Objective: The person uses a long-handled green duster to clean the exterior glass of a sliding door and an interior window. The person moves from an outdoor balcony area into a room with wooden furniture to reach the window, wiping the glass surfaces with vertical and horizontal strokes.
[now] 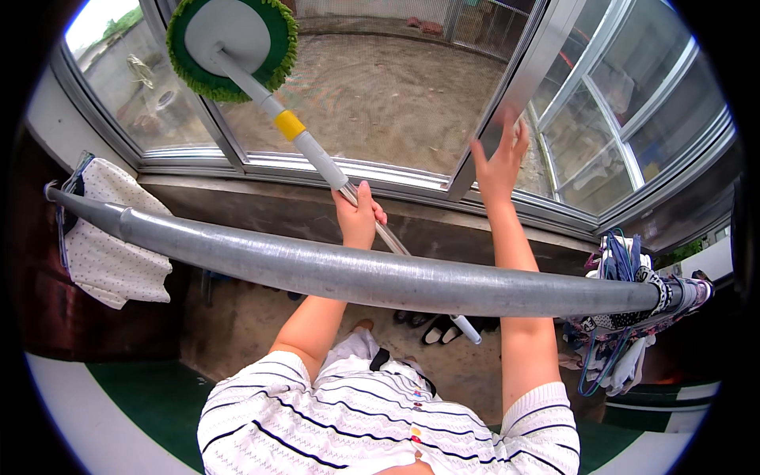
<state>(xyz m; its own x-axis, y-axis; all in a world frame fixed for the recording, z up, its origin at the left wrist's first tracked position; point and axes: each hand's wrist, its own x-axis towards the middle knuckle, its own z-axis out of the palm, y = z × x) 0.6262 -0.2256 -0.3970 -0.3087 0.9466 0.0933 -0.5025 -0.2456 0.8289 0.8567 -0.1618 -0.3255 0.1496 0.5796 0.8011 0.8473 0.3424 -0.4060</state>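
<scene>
My left hand [359, 218] is wrapped round the metal pole of a long-handled mop [320, 158]. Its round head, a pale disc with green shaggy fringe, is raised at the upper left in front of the window screen [380, 95]. A yellow collar [289, 124] rings the pole below the head, and the lower end of the handle [465, 328] shows beneath a grey pipe. My right hand [500, 162] is up by the upright metal window frame [526, 67], fingers apart and slightly blurred, holding nothing. Whether its fingertips touch the frame I cannot tell.
A thick grey metal pipe [380, 273] runs across in front of me, between my body and the window. Dotted cloth [119, 229] hangs at its left end, hangers and small laundry [621, 332] at its right. Shoes [439, 329] stand on the floor below. Glass panes [602, 134] stand at right.
</scene>
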